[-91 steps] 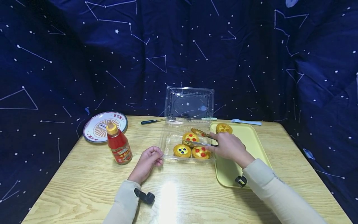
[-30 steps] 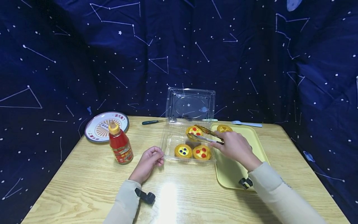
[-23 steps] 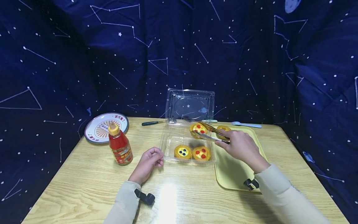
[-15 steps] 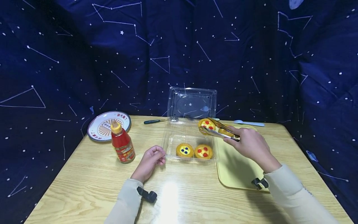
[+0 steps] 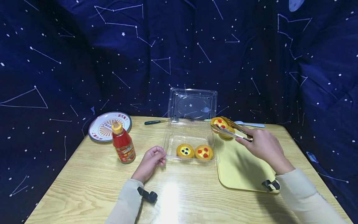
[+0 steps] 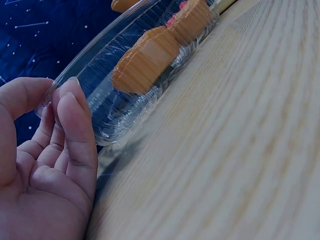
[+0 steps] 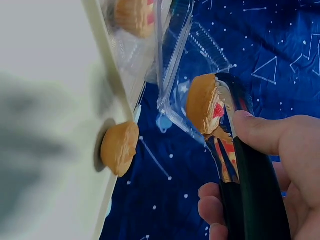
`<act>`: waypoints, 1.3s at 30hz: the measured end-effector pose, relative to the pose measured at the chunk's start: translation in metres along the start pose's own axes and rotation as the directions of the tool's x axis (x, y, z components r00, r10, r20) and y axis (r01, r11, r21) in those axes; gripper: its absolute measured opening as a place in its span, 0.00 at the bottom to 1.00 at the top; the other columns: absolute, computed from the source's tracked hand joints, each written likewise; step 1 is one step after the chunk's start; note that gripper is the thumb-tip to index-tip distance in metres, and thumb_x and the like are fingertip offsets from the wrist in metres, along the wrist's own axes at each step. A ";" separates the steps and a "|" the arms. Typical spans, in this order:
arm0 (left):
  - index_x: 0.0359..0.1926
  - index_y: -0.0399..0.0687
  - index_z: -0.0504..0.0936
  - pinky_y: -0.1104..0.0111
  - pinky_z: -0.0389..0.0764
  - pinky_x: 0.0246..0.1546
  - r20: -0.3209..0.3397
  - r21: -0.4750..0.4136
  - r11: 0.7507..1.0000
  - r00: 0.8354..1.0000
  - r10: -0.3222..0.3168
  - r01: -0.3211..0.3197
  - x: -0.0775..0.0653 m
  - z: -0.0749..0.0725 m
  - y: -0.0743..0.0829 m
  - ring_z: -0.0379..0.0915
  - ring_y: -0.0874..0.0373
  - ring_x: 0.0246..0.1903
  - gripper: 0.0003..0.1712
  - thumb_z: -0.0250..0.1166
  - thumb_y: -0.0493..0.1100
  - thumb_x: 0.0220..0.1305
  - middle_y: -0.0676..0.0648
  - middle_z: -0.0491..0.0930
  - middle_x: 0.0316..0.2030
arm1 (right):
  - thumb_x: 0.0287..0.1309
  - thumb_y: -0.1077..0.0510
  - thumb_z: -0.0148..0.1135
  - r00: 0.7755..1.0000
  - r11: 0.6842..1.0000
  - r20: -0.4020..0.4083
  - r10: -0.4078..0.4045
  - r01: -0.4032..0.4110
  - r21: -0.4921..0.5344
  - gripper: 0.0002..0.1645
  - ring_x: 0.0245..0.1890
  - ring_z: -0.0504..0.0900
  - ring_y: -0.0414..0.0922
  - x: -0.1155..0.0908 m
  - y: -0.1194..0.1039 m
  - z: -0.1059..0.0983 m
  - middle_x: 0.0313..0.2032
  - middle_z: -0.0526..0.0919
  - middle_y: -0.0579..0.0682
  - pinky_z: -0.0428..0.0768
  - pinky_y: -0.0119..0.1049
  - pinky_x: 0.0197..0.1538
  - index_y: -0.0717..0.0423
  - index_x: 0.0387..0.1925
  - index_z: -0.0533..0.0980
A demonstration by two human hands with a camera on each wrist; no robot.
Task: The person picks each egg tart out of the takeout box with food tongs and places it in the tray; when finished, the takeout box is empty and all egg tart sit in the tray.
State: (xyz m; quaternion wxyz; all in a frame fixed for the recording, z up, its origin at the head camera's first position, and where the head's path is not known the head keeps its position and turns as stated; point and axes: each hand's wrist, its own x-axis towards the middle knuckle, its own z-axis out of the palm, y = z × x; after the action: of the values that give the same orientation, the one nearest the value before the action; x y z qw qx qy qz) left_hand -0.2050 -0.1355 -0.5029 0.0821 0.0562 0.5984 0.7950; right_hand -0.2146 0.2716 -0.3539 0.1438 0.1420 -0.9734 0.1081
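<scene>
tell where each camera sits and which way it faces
Head: on the head, facing forward and down at the table; left hand, right hand and sleeves show.
Left wrist: on that wrist, facing the clear box; left hand shows.
Right wrist: on that wrist, facing the tongs and gripped tart; right hand shows.
Shared: head and right wrist both show tongs, that tart and the tray.

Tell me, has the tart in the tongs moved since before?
Yes, to the right. In the head view, the tart was inside the clear box; now the tongs hold it mostly past the box's right edge.
</scene>
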 end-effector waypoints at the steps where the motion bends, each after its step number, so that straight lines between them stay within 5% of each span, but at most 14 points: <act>1: 0.37 0.43 0.73 0.73 0.78 0.28 -0.001 0.001 1.000 1.000 0.001 -0.001 0.000 0.000 0.000 0.75 0.59 0.26 0.03 0.57 0.32 0.69 0.42 0.77 0.29 | 0.59 0.33 0.63 1.000 1.000 -0.006 0.002 -0.002 -0.001 0.34 0.28 0.78 0.53 -0.001 0.002 0.000 0.35 0.85 0.60 0.69 0.49 0.18 0.44 0.62 0.77; 25: 0.39 0.36 0.71 0.73 0.78 0.27 0.007 -0.016 1.000 1.000 0.016 -0.016 0.000 -0.002 0.000 0.75 0.59 0.26 0.04 0.58 0.34 0.69 0.44 0.76 0.29 | 0.57 0.33 0.65 0.992 0.992 -0.053 0.118 -0.120 -0.033 0.37 0.22 0.75 0.55 -0.017 0.054 0.002 0.25 0.81 0.59 0.64 0.48 0.16 0.49 0.61 0.77; 32: 0.38 0.40 0.72 0.73 0.78 0.27 0.014 -0.013 1.000 1.000 0.013 -0.013 0.000 -0.001 0.000 0.75 0.59 0.26 0.02 0.56 0.32 0.70 0.44 0.76 0.28 | 0.57 0.34 0.66 0.990 0.990 -0.062 0.130 -0.132 -0.043 0.36 0.31 0.79 0.69 -0.021 0.068 0.007 0.35 0.82 0.69 0.69 0.62 0.24 0.51 0.59 0.77; 39: 0.38 0.40 0.73 0.74 0.77 0.27 0.017 -0.006 1.000 1.000 0.011 -0.011 0.000 -0.001 -0.001 0.75 0.60 0.26 0.02 0.55 0.32 0.71 0.46 0.77 0.28 | 0.57 0.33 0.64 0.980 0.979 -0.021 0.197 -0.198 -0.039 0.34 0.38 0.76 0.76 -0.025 0.079 0.011 0.42 0.80 0.72 0.69 0.64 0.25 0.50 0.56 0.78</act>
State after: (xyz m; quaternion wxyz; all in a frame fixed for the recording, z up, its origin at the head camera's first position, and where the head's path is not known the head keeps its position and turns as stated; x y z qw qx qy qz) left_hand -0.2047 -0.1359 -0.5041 0.0831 0.0661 0.5950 0.7967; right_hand -0.2190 0.3483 -0.3854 0.1435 0.0409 -0.9834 0.1032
